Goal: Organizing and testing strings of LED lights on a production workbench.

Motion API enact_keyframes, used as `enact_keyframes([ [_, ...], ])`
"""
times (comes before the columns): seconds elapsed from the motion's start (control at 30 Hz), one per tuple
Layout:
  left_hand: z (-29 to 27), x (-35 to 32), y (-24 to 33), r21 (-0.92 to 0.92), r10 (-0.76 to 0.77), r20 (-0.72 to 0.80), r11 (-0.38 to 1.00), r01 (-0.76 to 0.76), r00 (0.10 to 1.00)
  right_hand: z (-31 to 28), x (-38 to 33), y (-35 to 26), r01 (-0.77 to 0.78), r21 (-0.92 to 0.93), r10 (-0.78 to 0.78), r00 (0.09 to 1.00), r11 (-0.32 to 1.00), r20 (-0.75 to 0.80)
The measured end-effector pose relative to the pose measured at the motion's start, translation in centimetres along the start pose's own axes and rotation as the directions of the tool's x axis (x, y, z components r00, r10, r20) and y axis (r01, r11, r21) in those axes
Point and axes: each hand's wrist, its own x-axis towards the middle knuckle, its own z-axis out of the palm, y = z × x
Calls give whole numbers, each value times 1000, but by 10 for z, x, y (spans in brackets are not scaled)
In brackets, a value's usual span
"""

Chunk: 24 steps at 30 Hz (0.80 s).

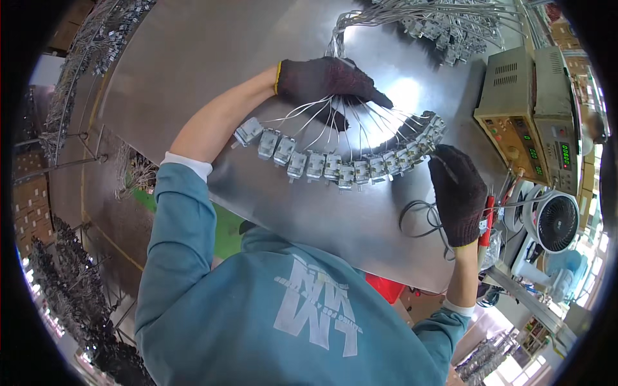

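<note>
My left hand [338,80], in a dark knitted glove with a yellow cuff, is closed around a bundle of thin grey cables [335,42]. Below it the cables fan out to a curved row of small silvery metal-cased connectors [315,165] on the metal table. At the right end of that row is my right hand [457,186], gloved the same way. Its fingers are bent together by the last connectors, and what they pinch is hidden. A dark grey cord [412,209] loops on the table beside this hand.
Two bench instruments [515,125] with lit green displays stand at the right. Near them are a red-handled tool [487,215] and a small fan [557,222]. More cables with connectors [444,32] lie heaped at the back. Racks of hanging cables [71,96] stand left of the metal table [187,58].
</note>
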Motion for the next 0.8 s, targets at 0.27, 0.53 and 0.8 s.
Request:
enact_keyframes([
  [0.27, 2, 0, -1, 34, -19, -1, 999, 19, 1000, -2, 11, -3, 26, -63, -24, 999, 998, 33],
  [0.53, 2, -5, 4, -45, 9, -59, 999, -12, 998, -14, 19, -11, 195, -301, -150, 974, 934, 167],
  [0.8, 0, -2, 5, -8, -39, -8, 999, 39, 999, -17, 17, 1, 320, -342, -259, 942, 884, 212],
])
